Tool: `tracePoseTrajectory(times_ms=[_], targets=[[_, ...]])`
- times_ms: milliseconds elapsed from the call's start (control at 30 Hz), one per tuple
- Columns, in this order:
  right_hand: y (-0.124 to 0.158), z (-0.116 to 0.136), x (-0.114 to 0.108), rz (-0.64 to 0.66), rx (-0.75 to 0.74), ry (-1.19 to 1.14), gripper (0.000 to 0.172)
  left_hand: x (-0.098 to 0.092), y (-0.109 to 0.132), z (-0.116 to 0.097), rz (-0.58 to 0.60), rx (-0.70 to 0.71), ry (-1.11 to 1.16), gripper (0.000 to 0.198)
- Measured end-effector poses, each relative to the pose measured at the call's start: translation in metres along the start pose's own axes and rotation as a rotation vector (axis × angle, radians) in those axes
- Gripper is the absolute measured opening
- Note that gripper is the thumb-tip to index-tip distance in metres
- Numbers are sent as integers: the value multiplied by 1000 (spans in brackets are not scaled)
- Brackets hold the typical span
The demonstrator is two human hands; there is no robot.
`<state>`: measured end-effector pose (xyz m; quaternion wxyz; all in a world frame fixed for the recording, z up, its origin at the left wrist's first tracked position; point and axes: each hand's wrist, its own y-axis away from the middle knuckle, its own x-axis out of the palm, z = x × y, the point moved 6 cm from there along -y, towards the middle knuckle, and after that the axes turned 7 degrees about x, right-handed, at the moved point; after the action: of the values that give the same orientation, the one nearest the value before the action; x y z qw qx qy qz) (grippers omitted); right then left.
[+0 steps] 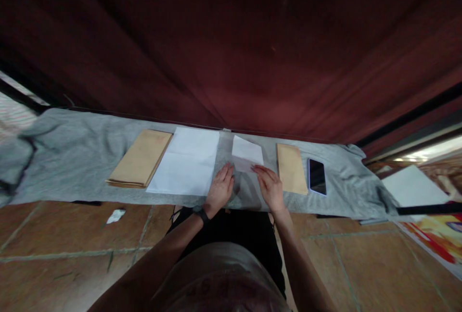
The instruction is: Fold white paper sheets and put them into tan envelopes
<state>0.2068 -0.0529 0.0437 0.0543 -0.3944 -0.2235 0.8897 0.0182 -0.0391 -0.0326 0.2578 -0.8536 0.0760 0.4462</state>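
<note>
A folded white sheet of paper (246, 154) lies on a grey cloth (72, 158) that covers a long narrow table. My left hand (220, 188) rests flat on the cloth just left of the sheet, fingers stretched out and holding nothing. My right hand (269, 184) lies with its fingertips on the sheet's near right edge, fingers extended. A black band sits on my left wrist.
Left of my hands lie a stack of white paper (186, 163) and a pile of brown envelopes (141, 158). To the right are a single brown envelope (290, 168) and a dark phone (317, 176). A dark red curtain hangs behind. A paper scrap (116, 215) lies on the tiled floor.
</note>
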Motion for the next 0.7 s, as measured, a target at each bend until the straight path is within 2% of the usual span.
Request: tracePoseTrajectory(times_ms=[67, 167, 267, 400, 567, 633, 700], targets=[[23, -6, 17, 111, -49, 57, 35, -4, 2, 5, -80, -39, 133, 49], [53, -15, 30, 195, -91, 93, 36, -11, 6, 15, -201, -118, 288, 43], [73, -21, 35, 245, -106, 106, 38, -13, 6, 23, -224, -161, 363, 38], [83, -24, 41, 279, -106, 141, 43, -3, -5, 15, -63, -63, 323, 38], [86, -22, 52, 289, -120, 170, 47, 29, -24, -28, 301, 210, 77, 47], [87, -21, 55, 285, -138, 167, 47, 42, -30, -43, 394, 275, 2, 48], [88, -20, 56, 279, -145, 161, 49, 51, -37, -51, 437, 303, -50, 48]])
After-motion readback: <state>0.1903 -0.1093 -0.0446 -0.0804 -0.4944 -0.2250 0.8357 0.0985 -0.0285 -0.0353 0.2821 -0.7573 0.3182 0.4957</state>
